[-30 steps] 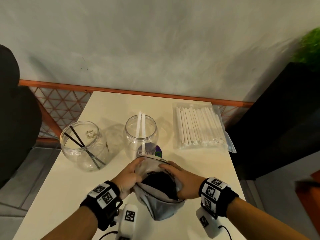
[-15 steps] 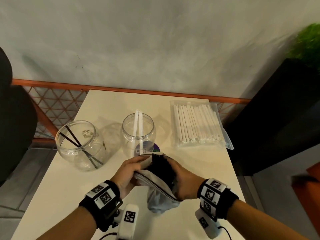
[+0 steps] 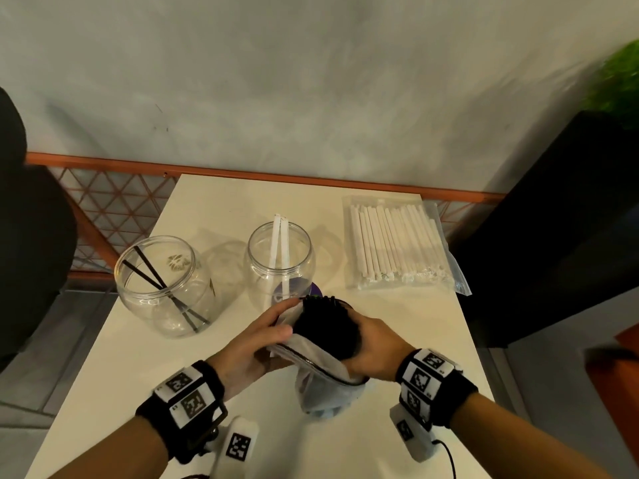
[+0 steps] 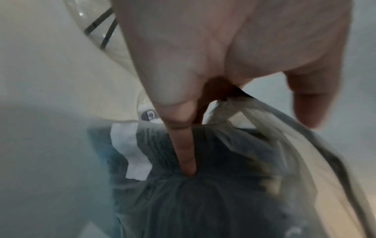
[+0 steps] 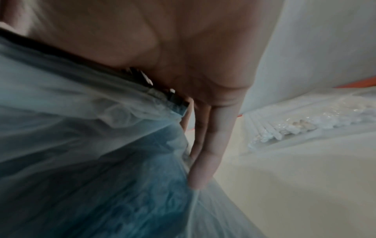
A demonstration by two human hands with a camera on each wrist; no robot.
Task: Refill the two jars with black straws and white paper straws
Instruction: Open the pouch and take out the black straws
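A wide clear jar (image 3: 162,288) at the table's left holds a few black straws. The narrower jar (image 3: 279,267) beside it holds two white paper straws. A clear pack of white paper straws (image 3: 397,247) (image 5: 305,125) lies at the back right. In front of the narrow jar, both hands hold a grey plastic zip bag (image 3: 325,385) (image 4: 203,201) (image 5: 81,145). A thick bundle of black straws (image 3: 325,326) sticks up out of its mouth. My left hand (image 3: 256,344) (image 4: 203,56) pinches the bag's rim. My right hand (image 3: 377,350) (image 5: 193,64) curls round the bundle, fingers lying along the bag's outer wall.
The cream table (image 3: 121,375) ends close at the left and right. An orange mesh railing (image 3: 103,216) runs behind it below a grey wall. A black planter (image 3: 553,236) with green leaves (image 3: 619,84) stands at the right, a dark shape (image 3: 27,236) at the left.
The black straw bundle has risen out of the bag's mouth while the bag has slid down around it. Both hands have stayed in front of the narrow jar.
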